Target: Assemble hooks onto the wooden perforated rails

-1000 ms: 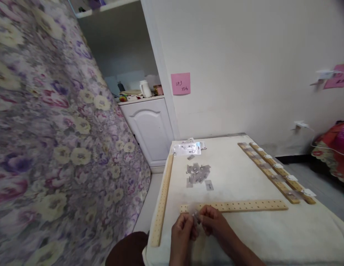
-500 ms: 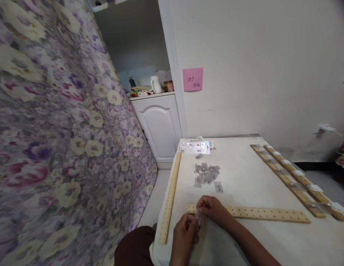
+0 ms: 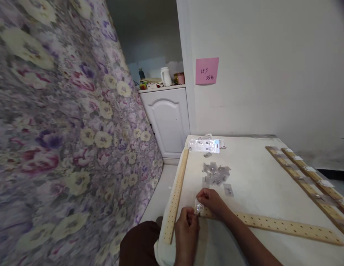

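My right hand pinches the upper edge of a clear adhesive hook, a small transparent square with a shiny metal part. Its lower left edge meets the fingertips of my left hand, which are closed together against it. Both hands are over the left end of a pale wooden strip with rows of holes, which lies across the front of the table. Just beyond my hands is a loose pile of similar clear hooks, with a single one lying apart on its right.
A second perforated strip runs along the table's left edge. Two strips with clear hooks on them lie at the right. A plastic hook package is at the back by the wall. A floral curtain hangs to the left.
The clear hook has moved up, from in front of the strip to over its left end, with its shiny metal part now showing. The camera view has shifted slightly.
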`<state>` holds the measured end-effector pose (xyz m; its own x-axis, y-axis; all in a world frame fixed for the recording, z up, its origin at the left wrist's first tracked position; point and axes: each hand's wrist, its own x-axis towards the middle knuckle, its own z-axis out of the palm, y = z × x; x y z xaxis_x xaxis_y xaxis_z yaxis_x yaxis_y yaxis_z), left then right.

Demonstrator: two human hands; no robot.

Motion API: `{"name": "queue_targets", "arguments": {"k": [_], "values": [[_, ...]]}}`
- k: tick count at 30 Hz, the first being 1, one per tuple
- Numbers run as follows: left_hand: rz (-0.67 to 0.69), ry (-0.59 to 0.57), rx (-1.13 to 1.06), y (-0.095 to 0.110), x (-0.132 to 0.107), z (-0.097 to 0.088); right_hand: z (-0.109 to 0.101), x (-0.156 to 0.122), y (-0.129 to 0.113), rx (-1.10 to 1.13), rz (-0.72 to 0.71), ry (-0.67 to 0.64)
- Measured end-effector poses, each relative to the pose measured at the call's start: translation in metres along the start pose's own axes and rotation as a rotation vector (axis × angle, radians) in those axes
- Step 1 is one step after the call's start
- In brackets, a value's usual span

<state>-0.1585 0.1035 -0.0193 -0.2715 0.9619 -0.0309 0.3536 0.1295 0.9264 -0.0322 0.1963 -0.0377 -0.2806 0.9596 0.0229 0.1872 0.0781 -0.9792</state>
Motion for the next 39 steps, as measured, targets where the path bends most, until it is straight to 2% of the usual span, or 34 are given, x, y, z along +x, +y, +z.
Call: {"name": "queue_targets", "arguments": {"k": [4,13,21,31,39], "values": [[0.086,0.045,0.091,-0.001,0.000,-0.001,-0.001,0.002,0.003,-0.008,0.026,-0.004],[0.142,0.007,0.120,-0.006,0.000,-0.003,0.004,0.001,0.007,-0.137,0.031,0.031],[0.133,0.007,0.148,-0.002,0.000,-0.002,0.004,0.000,0.008,-0.174,0.031,-0.002],[0.142,0.011,0.159,-0.002,0.000,0.000,-0.008,-0.008,0.002,-0.119,0.060,-0.140],[0.141,-0.002,0.193,-0.007,0.001,0.000,-0.006,-0.007,0.002,-0.170,0.061,-0.121]]}}
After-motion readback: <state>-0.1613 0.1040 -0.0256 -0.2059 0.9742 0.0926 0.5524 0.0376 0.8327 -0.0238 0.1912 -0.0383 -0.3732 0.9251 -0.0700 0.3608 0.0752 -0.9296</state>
